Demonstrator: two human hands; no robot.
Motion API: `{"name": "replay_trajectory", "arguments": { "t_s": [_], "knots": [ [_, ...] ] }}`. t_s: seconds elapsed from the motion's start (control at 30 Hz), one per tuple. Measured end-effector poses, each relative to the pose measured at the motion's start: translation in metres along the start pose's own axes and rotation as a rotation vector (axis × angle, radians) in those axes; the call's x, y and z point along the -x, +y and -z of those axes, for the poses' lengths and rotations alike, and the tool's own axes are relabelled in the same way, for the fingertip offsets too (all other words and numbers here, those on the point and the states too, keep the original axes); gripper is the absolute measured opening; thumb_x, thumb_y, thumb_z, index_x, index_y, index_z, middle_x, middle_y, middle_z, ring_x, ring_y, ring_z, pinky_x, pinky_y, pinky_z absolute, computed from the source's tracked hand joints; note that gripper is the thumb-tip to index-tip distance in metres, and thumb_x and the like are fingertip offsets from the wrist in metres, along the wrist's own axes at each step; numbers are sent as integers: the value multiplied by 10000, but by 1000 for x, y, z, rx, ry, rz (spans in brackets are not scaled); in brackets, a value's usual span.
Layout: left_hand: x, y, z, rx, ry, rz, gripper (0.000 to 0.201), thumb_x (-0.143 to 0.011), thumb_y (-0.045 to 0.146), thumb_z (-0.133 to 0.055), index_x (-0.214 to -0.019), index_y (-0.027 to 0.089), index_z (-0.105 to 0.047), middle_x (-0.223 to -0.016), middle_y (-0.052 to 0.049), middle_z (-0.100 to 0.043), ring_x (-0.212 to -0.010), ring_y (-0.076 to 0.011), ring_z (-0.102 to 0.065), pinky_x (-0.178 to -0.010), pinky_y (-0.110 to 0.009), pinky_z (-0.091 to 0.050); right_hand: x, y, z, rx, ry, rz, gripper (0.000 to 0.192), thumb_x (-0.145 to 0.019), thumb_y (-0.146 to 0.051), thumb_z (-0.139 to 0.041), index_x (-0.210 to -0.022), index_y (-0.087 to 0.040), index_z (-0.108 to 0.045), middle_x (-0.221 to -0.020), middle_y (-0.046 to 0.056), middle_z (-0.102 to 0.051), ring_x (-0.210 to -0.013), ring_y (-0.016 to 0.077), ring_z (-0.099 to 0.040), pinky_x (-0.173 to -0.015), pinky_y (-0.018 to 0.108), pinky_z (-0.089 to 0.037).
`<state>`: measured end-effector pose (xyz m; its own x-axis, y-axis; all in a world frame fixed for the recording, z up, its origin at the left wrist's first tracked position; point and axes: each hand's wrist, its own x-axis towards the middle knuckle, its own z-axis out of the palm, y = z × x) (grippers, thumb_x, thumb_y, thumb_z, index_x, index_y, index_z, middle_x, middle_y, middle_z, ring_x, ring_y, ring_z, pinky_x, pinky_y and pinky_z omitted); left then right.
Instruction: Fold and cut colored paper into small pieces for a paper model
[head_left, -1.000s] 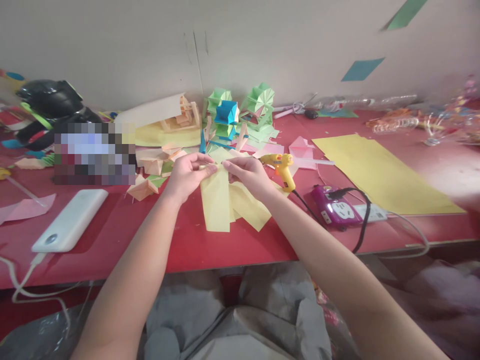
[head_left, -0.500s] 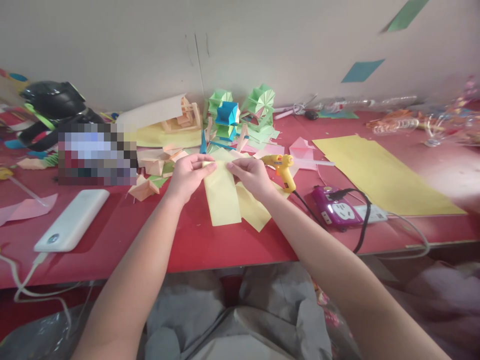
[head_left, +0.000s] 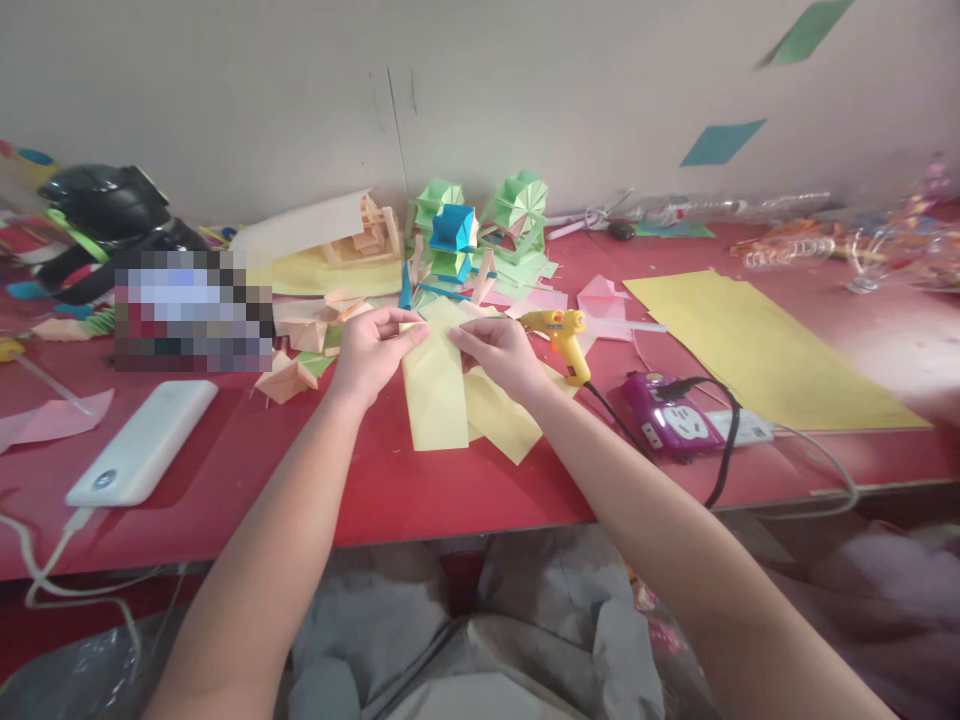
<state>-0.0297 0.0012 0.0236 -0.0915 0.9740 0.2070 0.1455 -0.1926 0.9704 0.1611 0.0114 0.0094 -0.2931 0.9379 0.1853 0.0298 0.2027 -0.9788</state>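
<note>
- Left grip (head_left: 369,358) and right grip (head_left: 501,352) pinch a yellow paper strip (head_left: 436,400).
- Loose yellow paper (head_left: 510,420) lies beside it.
- Glue gun (head_left: 568,345) sits near the right grip.

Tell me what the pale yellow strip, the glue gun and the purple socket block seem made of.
Pale yellow strip: matt paper, judging by its thin, straight edges. Glue gun: probably moulded plastic, given its smooth yellow body. Purple socket block: likely hard, slightly glossy plastic; its casing shows highlights.
</note>
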Motion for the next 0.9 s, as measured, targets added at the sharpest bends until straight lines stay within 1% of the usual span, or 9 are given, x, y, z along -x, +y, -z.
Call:
{"name": "replay_trajectory", "arguments": {
  "t_s": [0.13,0.23,0.3,0.43,0.63,0.7,0.77,0.83,0.9],
  "knots": [
    [-1,-1,1,-6,-9,-14,348,-675,430,-866,-875,169,-751,-820,-61,-767,-771,-206,-703,-742,-330,-567,0,0,0,-23,-1,-11,388,-848,-515,-691,-688,-162,-671,-618,14,-629,-576,113,-607,-599,251,-528],
    [-1,-1,2,-54,-41,-61,355,-721,422,-833,-973,181,-772,-830,-53,-768,-765,-201,-700,-717,-316,-562,0,0,0,-16,9,-11,377,-850,-498,-694,-689,-157,-676,-605,10,-621,-559,106,-597,-581,243,-512],
    [0,1,2,-102,-69,-104,344,-752,413,-807,-1020,199,-785,-881,-52,-777,-793,-199,-700,-725,-310,-560,-1,-1,0,-11,17,-12,373,-847,-490,-700,-683,-155,-676,-599,6,-612,-551,101,-589,-567,237,-501],
    [2,5,0,-180,-85,-153,252,-784,402,-780,-955,219,-808,-939,-47,-785,-860,-202,-698,-784,-314,-554,-1,-1,-1,-39,27,-36,363,-826,-490,-723,-692,-155,-680,-606,2,-598,-551,99,-577,-548,234,-499],
    [2,5,1,-229,-59,-153,228,-782,403,-781,-922,226,-813,-809,-23,-764,-738,-179,-660,-700,-302,-528,0,-3,-1,-67,-37,-55,400,-827,-534,-709,-686,-162,-658,-639,5,-596,-592,109,-597,-585,246,-524],
    [3,5,1,-252,-58,-151,215,-789,398,-773,-922,233,-811,-823,-18,-768,-728,-177,-660,-705,-308,-536,2,-4,-2,-38,-41,-45,413,-833,-540,-702,-673,-164,-643,-630,1,-586,-587,106,-589,-583,242,-511],
    [3,6,0,-259,-67,-168,205,-795,391,-770,-919,233,-810,-898,-27,-786,-782,-189,-685,-752,-318,-553,2,-4,-2,9,-40,-23,431,-831,-551,-702,-655,-165,-629,-608,-6,-571,-569,100,-568,-567,237,-483],
    [3,7,-1,-246,-83,-189,198,-799,380,-772,-915,225,-811,-972,-43,-796,-886,-214,-712,-827,-330,-565,2,-3,-2,54,-32,1,434,-829,-554,-704,-652,-165,-630,-589,-11,-562,-554,98,-551,-549,236,-453],
    [4,7,-3,-238,-88,-197,191,-806,363,-770,-923,218,-814,-1007,-58,-799,-985,-236,-721,-895,-342,-564,2,-1,-3,76,-4,20,398,-834,-536,-700,-705,-161,-670,-603,-7,-579,-555,103,-551,-544,239,-441]
  ]
}}
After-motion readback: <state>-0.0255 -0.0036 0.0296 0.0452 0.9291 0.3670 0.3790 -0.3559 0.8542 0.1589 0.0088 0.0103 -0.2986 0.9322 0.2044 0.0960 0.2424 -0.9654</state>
